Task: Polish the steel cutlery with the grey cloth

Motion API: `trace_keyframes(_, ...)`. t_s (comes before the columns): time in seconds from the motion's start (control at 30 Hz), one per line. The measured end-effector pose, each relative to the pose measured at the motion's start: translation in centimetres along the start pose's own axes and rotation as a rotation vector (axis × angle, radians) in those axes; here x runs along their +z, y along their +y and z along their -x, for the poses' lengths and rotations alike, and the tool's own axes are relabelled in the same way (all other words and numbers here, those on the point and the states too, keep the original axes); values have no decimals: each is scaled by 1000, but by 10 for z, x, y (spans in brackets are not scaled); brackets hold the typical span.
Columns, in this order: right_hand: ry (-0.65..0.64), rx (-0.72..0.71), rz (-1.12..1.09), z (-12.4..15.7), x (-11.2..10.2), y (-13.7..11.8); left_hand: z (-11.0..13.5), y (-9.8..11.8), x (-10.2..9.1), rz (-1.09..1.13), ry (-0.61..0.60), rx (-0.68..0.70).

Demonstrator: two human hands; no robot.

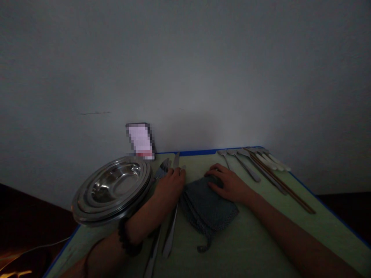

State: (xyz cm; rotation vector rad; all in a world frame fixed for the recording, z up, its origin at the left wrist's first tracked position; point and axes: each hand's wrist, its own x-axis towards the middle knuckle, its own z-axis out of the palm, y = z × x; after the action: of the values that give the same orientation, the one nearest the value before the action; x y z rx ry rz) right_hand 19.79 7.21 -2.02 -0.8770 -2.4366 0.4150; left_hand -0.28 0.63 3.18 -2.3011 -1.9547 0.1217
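My left hand point(171, 184) is over a table knife point(171, 235), its fingers bent together around the middle; the blade shows beyond the fingertips and the handle runs toward me. Forks point(162, 168) lie just left of that hand, partly hidden by it. Another metal handle point(152, 255) passes under my left forearm. Resting on the far corner of a folded grey-blue cloth point(210, 202) is my right hand point(228, 183), with thumb and fingers apart. The cloth lies flat on the table and has a hanging loop at its near corner.
Stacked steel bowls and plates point(84, 200) stand at the left. A phone point(141, 139) leans on the wall behind. Along the right lie metal spoons point(246, 168), brown chopsticks point(292, 195) and several white-handled utensils point(272, 160). The green table point(246, 247) has a blue edge.
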Motion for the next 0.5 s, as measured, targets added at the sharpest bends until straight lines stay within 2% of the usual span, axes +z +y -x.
trace_keyframes(0.17, 21, 42, -16, -1, 3, 5, 2, -4, -18, 75, 8, 1)
trace_keyframes(0.27, 31, 61, -3, -2, 4, 5, 6, 0, -25, 252, -4, 10)
trace_keyframes(0.43, 31, 107, 59, -4, 5, -3, 10, 7, -21, 569, -14, 58)
trace_keyframes(0.5, 91, 176, -8, -5, 6, -7, 8, 6, -19, 731, 4, 43)
